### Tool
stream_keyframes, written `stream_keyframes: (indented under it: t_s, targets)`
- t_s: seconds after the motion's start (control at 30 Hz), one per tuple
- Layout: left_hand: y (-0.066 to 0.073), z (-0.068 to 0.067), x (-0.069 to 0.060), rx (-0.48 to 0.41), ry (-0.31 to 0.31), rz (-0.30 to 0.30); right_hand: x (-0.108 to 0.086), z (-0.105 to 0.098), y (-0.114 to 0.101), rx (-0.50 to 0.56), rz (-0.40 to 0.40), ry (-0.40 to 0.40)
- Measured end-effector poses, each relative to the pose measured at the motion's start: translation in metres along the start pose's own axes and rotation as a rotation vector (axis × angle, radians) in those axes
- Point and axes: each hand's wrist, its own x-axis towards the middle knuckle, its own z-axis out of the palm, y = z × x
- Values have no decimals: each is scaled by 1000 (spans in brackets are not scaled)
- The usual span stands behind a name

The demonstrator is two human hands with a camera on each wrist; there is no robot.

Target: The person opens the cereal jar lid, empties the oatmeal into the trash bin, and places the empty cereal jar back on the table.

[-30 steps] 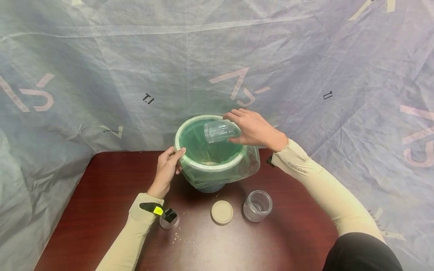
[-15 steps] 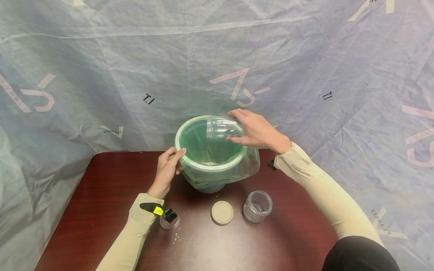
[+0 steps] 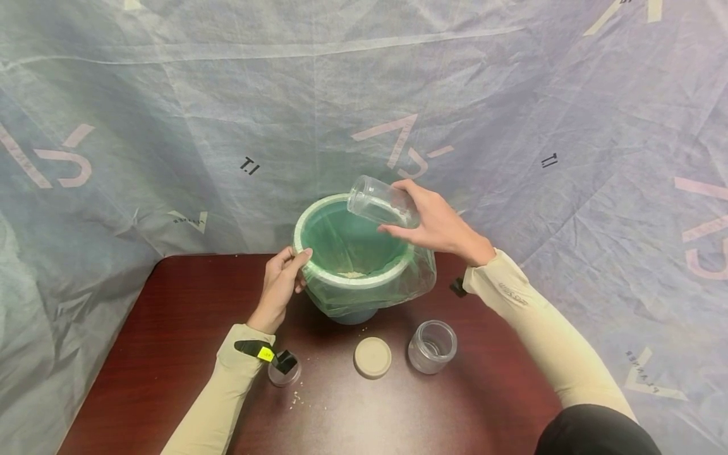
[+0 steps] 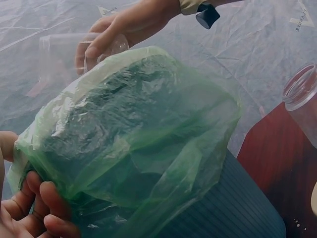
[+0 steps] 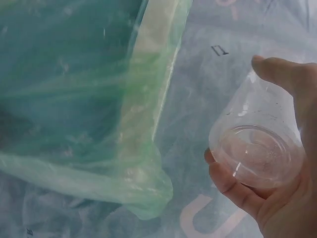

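Note:
A trash can (image 3: 348,315) lined with a thin green plastic bag (image 3: 364,302) stands at the back of the table, its pale rim (image 3: 324,276) facing up. My left hand (image 3: 279,278) grips the left side of that rim, thumb on top and fingers underneath. In my right hand (image 3: 432,218) is a clear plastic jar (image 3: 382,201), held by its base end above the bin's right rear side. The jar leans with its mouth up and to the left. It looks nearly empty, with a few pale bits near the base. Small pale grains (image 3: 351,274) lie inside the bag.
A second clear jar (image 3: 432,346) stands upright front right of the bin, beside a round beige lid (image 3: 372,357). Another small clear round item (image 3: 284,373) sits partly under the left wrist camera. Pale crumbs (image 3: 297,399) are scattered on the dark red table (image 3: 188,341). Grey cloth hangs behind.
The jar in my right hand has gone from mouth tipped down into the bin, through level, to mouth raised, shifting slightly right. My left hand stays on the rim.

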Motion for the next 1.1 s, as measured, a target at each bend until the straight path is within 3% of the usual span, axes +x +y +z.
stream_keyframes:
  t_s: [0.47, 0.8, 1.1]
  targets:
    - [0, -1, 1, 4, -2, 2, -29, 12, -6, 211, 112, 144]
    - [0, 0, 0, 7, 0, 4, -53, 23, -12, 379, 73, 287]
    - [1, -1, 0, 9, -1, 8, -76, 35, -26, 481, 99, 364]
